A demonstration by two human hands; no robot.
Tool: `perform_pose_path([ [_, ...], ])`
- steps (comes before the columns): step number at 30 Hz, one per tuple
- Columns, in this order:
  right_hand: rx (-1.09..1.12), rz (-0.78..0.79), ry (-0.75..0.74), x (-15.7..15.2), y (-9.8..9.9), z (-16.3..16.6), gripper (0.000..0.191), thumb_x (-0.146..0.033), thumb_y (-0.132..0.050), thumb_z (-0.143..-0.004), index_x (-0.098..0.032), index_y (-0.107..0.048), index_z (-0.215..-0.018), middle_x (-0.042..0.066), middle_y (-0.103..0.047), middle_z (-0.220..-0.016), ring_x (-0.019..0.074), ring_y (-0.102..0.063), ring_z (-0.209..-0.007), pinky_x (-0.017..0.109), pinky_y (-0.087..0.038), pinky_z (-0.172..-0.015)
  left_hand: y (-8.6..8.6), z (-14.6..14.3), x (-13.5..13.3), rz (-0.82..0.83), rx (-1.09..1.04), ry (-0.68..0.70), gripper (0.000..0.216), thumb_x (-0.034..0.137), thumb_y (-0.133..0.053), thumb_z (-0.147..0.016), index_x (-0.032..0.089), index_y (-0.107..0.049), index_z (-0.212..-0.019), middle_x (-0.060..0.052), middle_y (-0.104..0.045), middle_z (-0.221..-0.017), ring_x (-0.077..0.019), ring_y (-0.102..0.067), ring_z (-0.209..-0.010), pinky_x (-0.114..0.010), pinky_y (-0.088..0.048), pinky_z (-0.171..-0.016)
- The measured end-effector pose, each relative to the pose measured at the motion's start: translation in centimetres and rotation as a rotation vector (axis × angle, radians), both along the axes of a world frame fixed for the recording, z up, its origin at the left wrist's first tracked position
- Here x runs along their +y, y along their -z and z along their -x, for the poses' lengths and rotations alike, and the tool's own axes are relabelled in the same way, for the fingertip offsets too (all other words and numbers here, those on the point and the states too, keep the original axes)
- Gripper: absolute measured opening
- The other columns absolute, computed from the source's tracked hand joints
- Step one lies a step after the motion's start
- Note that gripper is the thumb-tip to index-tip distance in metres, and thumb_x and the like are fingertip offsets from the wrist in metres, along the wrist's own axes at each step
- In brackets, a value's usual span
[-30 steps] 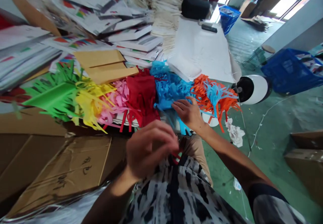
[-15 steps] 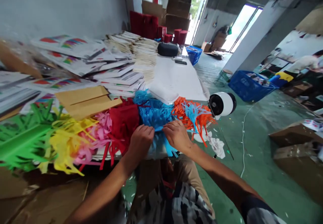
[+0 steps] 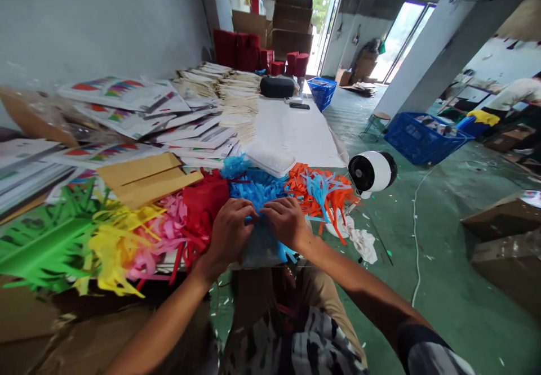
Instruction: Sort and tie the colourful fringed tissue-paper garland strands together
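Observation:
Both my hands rest on the pile of blue paper strips (image 3: 256, 188) at the near edge of the table. My left hand (image 3: 230, 231) has its fingers curled and pinches blue strips. My right hand (image 3: 284, 221) meets it from the right, fingertips also closed on the blue strips. Piles of cut paper lie in a row: green (image 3: 46, 240), yellow (image 3: 114, 242), pink (image 3: 163, 228), red (image 3: 205, 197), then blue, then orange mixed with light blue (image 3: 321, 189).
Brown envelopes (image 3: 146, 178) and stacks of printed sheets (image 3: 122, 110) cover the table's left. A white sheet (image 3: 296, 130) and black case (image 3: 276, 86) lie farther back. A small white fan (image 3: 372, 172), blue crates (image 3: 420, 133), cardboard boxes and another person (image 3: 513, 96) stand around.
My left hand rose from my lap to the blue pile. Both hands have drawn together on the blue strips. The view tilted up to show the room.

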State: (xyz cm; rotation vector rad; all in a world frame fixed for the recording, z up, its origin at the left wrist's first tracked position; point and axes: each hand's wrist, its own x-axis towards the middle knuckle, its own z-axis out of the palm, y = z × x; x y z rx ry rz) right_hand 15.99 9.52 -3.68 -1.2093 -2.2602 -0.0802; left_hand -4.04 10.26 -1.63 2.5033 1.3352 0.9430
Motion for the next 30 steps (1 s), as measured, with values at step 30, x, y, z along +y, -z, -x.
perform_pose_path([
  [30, 0.375, -0.202, -0.08, -0.7, -7.3, 1.5, 0.011, -0.018, -0.066, -0.099, -0.025, -0.074, -0.098, 0.004, -0.081, -0.106, 0.0227, -0.074, -0.101, 0.045, -0.054, -0.093, 2.2, 2.2, -0.8, -0.049, -0.169, -0.096, 0.037, 0.041, -0.084, -0.085, 0.023, -0.078, -0.117, -0.012, -0.06, -0.129, -0.0307, -0.053, -0.12, -0.046, -0.048, -0.106],
])
